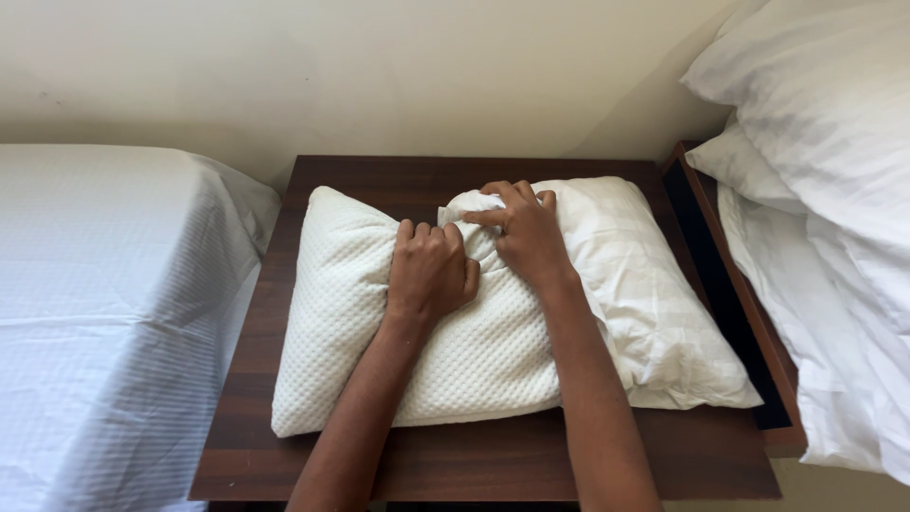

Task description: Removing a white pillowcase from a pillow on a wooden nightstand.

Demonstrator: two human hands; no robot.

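Pillow (360,322): lies mid-frame on the dark nightstand (493,455), long axis running left to right; I see its dimpled bare part at left.
Case (654,313): smooth white, covers the pillow's right part; its bunched open edge sits at top centre, directly under my fingers.
Left hand (431,270): fisted, gripping the case edge against the pillow.
Right hand (526,232): fingers curled, pinching the same bunched edge, just beside the left and slightly higher in frame.
Nearer hand: both touch it.
Beds: white sheet (104,303) at left, pillows (825,123) at upper right.
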